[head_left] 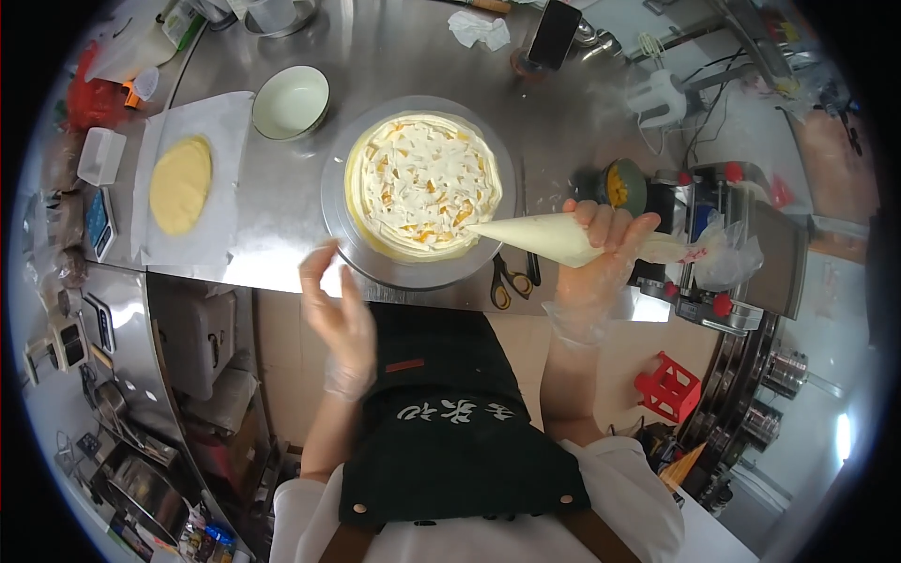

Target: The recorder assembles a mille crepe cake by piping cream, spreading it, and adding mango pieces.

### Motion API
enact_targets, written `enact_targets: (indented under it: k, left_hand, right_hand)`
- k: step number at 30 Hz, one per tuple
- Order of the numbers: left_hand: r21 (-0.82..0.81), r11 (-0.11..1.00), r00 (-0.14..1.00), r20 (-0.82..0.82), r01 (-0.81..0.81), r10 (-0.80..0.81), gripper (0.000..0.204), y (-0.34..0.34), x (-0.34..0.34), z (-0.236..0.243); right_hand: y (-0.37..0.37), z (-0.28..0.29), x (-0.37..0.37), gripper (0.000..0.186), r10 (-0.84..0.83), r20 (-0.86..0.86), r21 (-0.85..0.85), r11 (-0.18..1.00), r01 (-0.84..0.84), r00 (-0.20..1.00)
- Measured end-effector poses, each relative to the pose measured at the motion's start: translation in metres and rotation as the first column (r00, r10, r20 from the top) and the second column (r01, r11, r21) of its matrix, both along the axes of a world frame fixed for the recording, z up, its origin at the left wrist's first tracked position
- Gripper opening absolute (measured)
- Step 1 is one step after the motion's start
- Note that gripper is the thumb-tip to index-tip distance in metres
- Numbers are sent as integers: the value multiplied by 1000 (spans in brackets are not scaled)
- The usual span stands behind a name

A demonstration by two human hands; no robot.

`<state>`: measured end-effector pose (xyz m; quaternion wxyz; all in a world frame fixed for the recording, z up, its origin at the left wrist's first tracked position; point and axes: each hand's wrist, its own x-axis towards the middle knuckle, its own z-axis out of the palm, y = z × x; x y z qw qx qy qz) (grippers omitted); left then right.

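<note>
A round cake layer point(427, 183) topped with cream and orange fruit pieces sits on a metal cake turntable point(340, 220) in front of me. In a clear glove, my right hand point(601, 253) grips a piping bag point(544, 236) full of pale cream, its tip at the cake's right edge. My left hand point(338, 305), also gloved, is beside the turntable's near left rim with its fingers apart and nothing in it. Below the bag, black and yellow scissors point(510, 281) lie at the table's front edge.
On the left, a plain round cake layer point(181, 185) rests on white paper point(221, 141). Behind it stands a white bowl point(290, 102). At the right are a dark bowl with yellow fruit point(621, 185) and a white hand mixer point(657, 98); a phone point(556, 33) stands at the back.
</note>
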<state>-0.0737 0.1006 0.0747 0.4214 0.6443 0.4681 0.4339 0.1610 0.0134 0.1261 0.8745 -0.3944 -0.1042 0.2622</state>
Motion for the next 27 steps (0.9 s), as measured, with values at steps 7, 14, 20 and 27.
enact_targets:
  k: [7,14,20,27]
  left_hand:
    - [-267,954,990,-7,-136,140,47,7,-29,-80]
    - [-324,938,990,24,-123,138,44,13,-29,-91]
    - [-337,936,992,41,-102,122,43,16,-28,-92]
    - [-548,833,979,119,-73,164,43,18,-24,-87]
  right_hand:
    - [18,-10,-8,56,-15,208,-104,994,37,978]
    - [26,-10,-15,55,-8,280,-153,987,53,960]
    - [26,-5,-16,54,-61,278,-137,985,102,959]
    - [20,-1,-20,55,-98,271,-130,982,137,958]
